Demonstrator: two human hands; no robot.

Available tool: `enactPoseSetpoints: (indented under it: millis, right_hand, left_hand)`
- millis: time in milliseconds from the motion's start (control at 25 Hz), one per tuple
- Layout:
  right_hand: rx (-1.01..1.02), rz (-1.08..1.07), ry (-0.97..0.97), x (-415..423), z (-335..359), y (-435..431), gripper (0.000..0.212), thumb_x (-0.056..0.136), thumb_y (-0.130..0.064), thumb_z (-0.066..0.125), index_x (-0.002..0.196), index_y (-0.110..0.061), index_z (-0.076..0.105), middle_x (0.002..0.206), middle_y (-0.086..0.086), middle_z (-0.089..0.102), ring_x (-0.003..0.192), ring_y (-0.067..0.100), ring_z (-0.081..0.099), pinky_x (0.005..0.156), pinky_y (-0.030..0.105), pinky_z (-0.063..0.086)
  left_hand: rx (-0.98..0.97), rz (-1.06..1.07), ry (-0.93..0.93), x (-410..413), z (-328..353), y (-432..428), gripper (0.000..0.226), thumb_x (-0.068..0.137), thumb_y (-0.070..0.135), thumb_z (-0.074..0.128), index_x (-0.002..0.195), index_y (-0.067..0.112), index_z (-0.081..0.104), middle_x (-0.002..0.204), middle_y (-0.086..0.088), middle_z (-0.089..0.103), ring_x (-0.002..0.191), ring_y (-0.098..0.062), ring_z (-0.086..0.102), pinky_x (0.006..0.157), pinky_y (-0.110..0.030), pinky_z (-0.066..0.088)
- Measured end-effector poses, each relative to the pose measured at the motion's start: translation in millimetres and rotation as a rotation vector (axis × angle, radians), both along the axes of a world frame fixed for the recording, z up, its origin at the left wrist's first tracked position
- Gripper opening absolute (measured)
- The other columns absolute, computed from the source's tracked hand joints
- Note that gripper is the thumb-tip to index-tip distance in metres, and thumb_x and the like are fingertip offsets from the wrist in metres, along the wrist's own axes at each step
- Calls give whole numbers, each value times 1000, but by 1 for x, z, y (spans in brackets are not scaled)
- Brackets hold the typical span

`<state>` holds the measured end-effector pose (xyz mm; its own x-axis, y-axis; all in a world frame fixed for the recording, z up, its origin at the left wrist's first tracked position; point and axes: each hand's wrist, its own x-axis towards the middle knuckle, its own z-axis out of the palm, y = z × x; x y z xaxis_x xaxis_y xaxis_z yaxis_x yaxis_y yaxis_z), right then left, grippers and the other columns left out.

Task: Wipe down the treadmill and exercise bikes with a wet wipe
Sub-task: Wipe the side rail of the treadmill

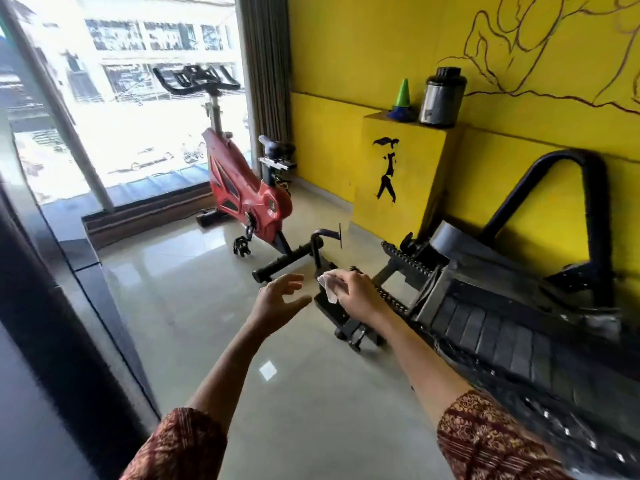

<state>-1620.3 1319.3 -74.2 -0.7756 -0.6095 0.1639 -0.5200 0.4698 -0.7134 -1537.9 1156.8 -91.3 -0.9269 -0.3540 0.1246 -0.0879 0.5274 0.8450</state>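
Observation:
A red exercise bike (247, 188) with black handlebars stands by the window, ahead and a little left. A black slatted treadmill (502, 327) lies along the yellow wall on the right, its front frame reaching toward the middle of the floor. My right hand (356, 291) holds a white wet wipe (327, 284) against the black front frame of the treadmill. My left hand (278, 299) hovers beside it, fingers spread and holding nothing.
A yellow box (398, 174) against the wall carries a green cone (402, 98) and a dark jar (441, 97). A large window (131, 98) fills the far left. A dark panel (52, 306) stands close at my left. Glossy floor (194, 299) lies between.

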Motion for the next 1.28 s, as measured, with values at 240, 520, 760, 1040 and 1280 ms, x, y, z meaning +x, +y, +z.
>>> enactPoseSetpoints:
  millis: [240,520,760,1040,1280]
  right_hand:
    - [-17,276,23,-125,0,-138,27,96,-17,55,121,-8,63,112,9,69,106,19,63,89,23,48]
    - [-72,584,59,-242,38,-313,29,94,-8,57,122,-5,61,116,12,67,109,21,63,94,33,50]
    - [-105,768,33,-283,23,-455,23,94,-11,58,114,-5,66,109,15,70,100,25,67,85,38,55]
    - [-149,790,83,-354,43,-632,20,93,-11,57,109,-7,69,102,8,72,94,16,65,76,14,45]
    - [-196,766,-42,-402,40,-775,18,93,-8,57,104,-8,70,98,-3,71,91,6,65,85,18,51]
  left_hand:
    - [-17,281,12,-84,5,-106,41,79,17,77,117,13,63,107,-5,68,96,-13,62,84,-23,46]
    - [-30,566,45,-161,39,-233,45,81,28,75,122,18,60,115,-4,66,106,-15,60,88,-29,49]
    - [32,768,45,-191,18,-354,50,74,32,79,118,15,62,111,-10,68,104,-23,64,92,-39,52]
    - [13,772,89,-267,33,-534,41,80,14,76,118,9,61,110,-11,66,103,-21,62,90,-29,50]
    - [31,796,93,-314,46,-662,46,75,21,79,116,10,64,104,-8,68,95,-18,64,89,-27,51]
